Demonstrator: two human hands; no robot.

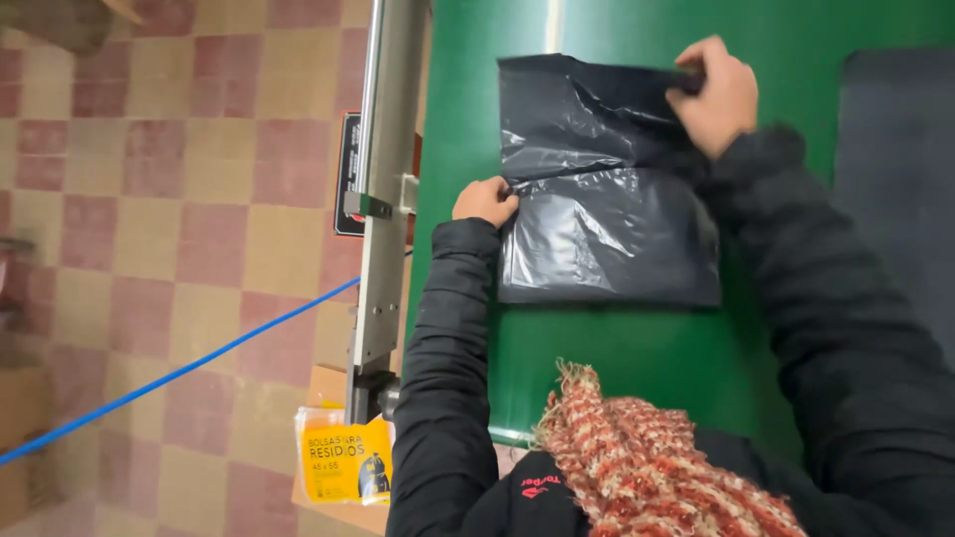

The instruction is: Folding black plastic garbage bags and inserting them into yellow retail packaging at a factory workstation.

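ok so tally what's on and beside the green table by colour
black: 1, the plastic bag pinched by left hand and right hand
dark grey: 1, mat
yellow: 1, packet
blue: 1, cord
total: 4

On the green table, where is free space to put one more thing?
Bare green table lies left of the black plastic bag, and between bag and scarf. Crowded: the bag's middle, where left hand and right hand grip it.
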